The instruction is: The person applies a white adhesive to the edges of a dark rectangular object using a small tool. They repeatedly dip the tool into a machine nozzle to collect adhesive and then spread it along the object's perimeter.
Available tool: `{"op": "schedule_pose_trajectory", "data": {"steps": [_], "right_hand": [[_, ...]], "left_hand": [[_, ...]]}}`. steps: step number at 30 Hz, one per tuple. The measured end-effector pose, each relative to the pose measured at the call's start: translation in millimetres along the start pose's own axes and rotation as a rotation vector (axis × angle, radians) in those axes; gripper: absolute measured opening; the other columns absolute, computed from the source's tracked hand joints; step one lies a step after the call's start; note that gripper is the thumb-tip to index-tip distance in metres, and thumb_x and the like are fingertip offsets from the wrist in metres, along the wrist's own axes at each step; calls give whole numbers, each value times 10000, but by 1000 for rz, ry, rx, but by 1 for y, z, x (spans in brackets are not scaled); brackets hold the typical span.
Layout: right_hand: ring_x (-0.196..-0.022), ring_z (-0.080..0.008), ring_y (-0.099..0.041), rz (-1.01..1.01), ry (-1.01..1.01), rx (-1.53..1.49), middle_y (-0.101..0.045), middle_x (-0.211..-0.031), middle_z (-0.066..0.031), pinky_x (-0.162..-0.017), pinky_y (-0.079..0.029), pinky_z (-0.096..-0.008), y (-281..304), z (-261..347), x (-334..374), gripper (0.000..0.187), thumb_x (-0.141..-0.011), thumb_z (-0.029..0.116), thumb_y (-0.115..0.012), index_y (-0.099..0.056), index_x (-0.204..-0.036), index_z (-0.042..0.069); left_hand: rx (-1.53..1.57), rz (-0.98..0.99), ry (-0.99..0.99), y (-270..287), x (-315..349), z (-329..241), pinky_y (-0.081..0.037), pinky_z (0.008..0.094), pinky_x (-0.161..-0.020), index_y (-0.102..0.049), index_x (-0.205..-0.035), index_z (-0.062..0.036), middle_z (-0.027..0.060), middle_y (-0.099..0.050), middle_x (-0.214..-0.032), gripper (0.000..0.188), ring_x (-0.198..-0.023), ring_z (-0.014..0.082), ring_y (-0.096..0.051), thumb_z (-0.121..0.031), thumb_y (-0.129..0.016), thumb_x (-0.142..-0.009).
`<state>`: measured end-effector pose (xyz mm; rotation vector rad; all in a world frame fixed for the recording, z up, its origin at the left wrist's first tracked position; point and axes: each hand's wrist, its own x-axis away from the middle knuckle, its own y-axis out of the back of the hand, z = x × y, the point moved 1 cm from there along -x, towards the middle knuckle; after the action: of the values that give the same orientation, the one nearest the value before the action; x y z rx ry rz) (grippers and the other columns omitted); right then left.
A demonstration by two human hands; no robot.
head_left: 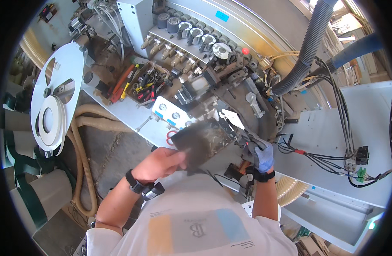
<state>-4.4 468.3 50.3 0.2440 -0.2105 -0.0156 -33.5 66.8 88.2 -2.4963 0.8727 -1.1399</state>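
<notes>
My bare left hand (161, 163) is closed on the near left edge of a dark rectangular panel (201, 143), thumb on top. The panel is tilted and smeared by motion, with pale specks of debris toward its right side. My right hand (263, 157) wears a grey and blue work glove. It is at the panel's far right side, against the machine's dark parts, with its fingers bent; what they hold is hard to make out. Just beyond lies a white angular piece (232, 118). A white gauge panel (172, 113) with two round dials stands behind the dark panel.
Pliers and screwdrivers fill a tool pile (151, 83) on the machine bed. A large white reel (57, 100) stands at left, above beige hoses (83, 170). Black cables (315, 160) cross the grey cabinet at right. A thick ribbed hose (304, 47) hangs at upper right.
</notes>
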Motion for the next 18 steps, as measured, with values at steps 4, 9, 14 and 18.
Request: {"op": "schedule_pose_trajectory", "data": {"steps": [4,9,14,18], "right_hand": [[-818,-181,-707,21,9,-61,-757,-994,-127,-743,-567,-318,6,-6,1,471,-923,275,-746,-706,-1218,-91],[-908,-226,-723,12,130,144,-770,-1056,-152,-845,-567,-344,10,-10,-4,569,-929,414,-733,-728,-1194,-90],[-924,-214,-728,94,218,254,-774,-1089,-154,-846,-576,-334,17,-9,0,482,-927,332,-727,-742,-1206,-61],[-972,-279,-749,95,310,350,-772,-1120,-185,-872,-581,-366,19,-11,3,494,-904,360,-738,-754,-1210,-27]], "left_hand": [[42,8,7,-1,4,-2,-232,241,-424,-691,-977,59,-63,-402,-557,527,-463,39,-306,-439,-568,-1103],[51,23,0,1,13,-5,-227,240,-411,-689,-976,71,-63,-405,-558,538,-453,35,-297,-435,-562,-1106],[81,59,37,6,22,-3,-225,241,-395,-691,-971,79,-63,-411,-556,553,-444,34,-296,-447,-579,-1096],[75,18,38,6,28,3,-238,234,-396,-697,-965,73,-57,-424,-555,540,-445,37,-315,-443,-594,-1089]]}}
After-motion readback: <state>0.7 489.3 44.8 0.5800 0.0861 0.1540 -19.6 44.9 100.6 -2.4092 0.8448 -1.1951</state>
